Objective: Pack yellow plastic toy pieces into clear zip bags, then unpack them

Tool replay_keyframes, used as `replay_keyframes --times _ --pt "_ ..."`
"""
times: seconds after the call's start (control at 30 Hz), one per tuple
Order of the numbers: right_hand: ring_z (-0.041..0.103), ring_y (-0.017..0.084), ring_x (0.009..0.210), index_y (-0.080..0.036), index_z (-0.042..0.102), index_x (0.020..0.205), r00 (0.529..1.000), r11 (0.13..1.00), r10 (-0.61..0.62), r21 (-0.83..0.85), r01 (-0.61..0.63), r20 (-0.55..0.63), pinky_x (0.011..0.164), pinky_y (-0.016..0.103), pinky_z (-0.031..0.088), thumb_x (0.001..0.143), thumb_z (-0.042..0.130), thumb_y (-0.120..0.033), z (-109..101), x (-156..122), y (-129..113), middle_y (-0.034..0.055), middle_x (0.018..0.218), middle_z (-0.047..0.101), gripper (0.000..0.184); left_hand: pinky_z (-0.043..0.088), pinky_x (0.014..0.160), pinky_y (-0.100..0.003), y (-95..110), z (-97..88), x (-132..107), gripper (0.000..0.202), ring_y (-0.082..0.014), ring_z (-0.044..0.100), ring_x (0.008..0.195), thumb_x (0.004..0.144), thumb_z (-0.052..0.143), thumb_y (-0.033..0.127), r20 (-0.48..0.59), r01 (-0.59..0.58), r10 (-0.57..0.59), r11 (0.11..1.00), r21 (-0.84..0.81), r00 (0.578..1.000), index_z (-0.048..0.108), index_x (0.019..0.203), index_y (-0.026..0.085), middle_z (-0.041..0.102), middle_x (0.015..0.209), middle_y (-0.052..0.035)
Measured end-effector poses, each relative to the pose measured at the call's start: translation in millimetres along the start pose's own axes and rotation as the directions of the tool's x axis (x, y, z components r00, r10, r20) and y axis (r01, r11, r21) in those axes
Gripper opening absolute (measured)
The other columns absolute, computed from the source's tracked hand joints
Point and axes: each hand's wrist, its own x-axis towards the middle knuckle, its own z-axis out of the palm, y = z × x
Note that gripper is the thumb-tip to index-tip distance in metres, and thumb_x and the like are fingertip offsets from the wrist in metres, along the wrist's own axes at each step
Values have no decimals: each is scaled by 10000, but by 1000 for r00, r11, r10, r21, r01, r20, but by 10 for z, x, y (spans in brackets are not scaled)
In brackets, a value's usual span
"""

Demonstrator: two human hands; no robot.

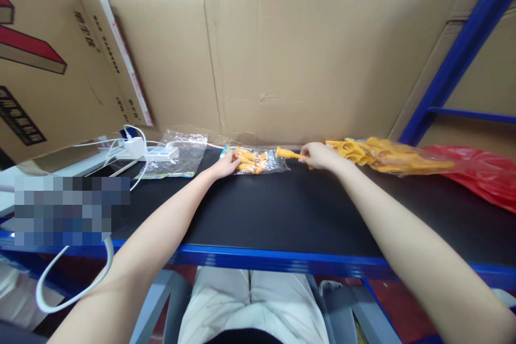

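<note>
My left hand (227, 165) grips the left end of a clear plastic bag (278, 165) that lies flat on the black tabletop. Several orange-yellow plastic pieces (252, 161) show through the bag. Just right of the bag, my right hand (316, 156) pinches the narrow end of a yellow plastic horn (287, 153). The horn's wide end points left, over the bag's right end. Beyond my right hand lies a heap of similar yellow horns (355, 151), partly inside clear plastic.
A red plastic bag (475, 169) lies at the far right. On the left are another clear bag (187, 153), a white power strip (159, 153) and white cables. Cardboard walls (302, 59) stand behind the table, and a blue frame post (459, 48) rises at right.
</note>
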Motion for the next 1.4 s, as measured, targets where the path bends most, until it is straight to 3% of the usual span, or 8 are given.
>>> replay_keyframes --times 0.1,0.17,0.43,0.67,0.87,1.13,1.3,1.4 --pt "608 184 783 -206 673 813 992 997 -40 -63 48 117 683 277 367 728 614 -314 -6 -28 -49 39 789 683 150 392 626 -257 17 -3 -9 104 -138 512 623 856 445 269 -7 1 0 1000 12 1000 414 899 180 518 712 5" --pt "606 182 769 -203 673 798 989 995 -61 -74 71 133 682 279 355 736 608 -307 -10 -52 -85 35 769 681 138 388 614 -257 24 -6 -17 110 -136 506 611 857 444 274 -1 10 -10 1000 7 1000 414 904 180 512 707 6" --pt "580 188 828 -192 668 784 976 976 -218 5 218 -28 733 296 313 793 553 -300 -22 -104 -226 43 808 678 158 391 619 -268 43 16 -29 162 -131 489 585 849 464 291 32 -1 2 999 -45 999 438 953 169 515 709 3" --pt "565 155 712 -187 664 754 952 947 -303 96 307 -48 714 292 334 766 577 -321 -2 -98 -260 19 749 667 160 412 714 -296 144 70 -75 236 -151 513 670 835 485 312 77 -79 88 990 -115 993 473 1010 154 540 801 -36" --pt "576 129 634 -176 662 815 964 913 -265 321 251 0 605 238 372 747 584 -312 9 -64 -194 15 718 671 172 430 723 -311 148 71 -74 242 -156 525 681 821 515 334 89 -48 63 986 -161 994 498 976 149 544 763 -28" --pt "579 124 593 -188 643 770 977 937 -204 303 175 67 572 218 373 712 547 -211 35 -143 -377 -7 591 636 114 453 711 -280 265 86 -135 191 -139 530 761 828 512 325 84 -26 52 956 -291 995 494 929 164 542 822 -22" --pt "572 118 557 -146 655 844 968 824 -248 532 194 31 559 219 419 721 545 -222 83 -124 -360 8 649 640 182 453 747 -279 375 85 -183 122 -146 547 824 866 451 279 64 13 11 935 -356 998 458 835 161 543 845 -38" --pt "593 125 655 -129 657 867 971 758 -237 622 194 -13 643 229 461 725 583 -238 100 -83 -308 31 772 665 193 442 803 -289 398 81 -184 94 -153 552 887 870 443 252 47 11 7 924 -381 999 452 855 159 548 888 -47"
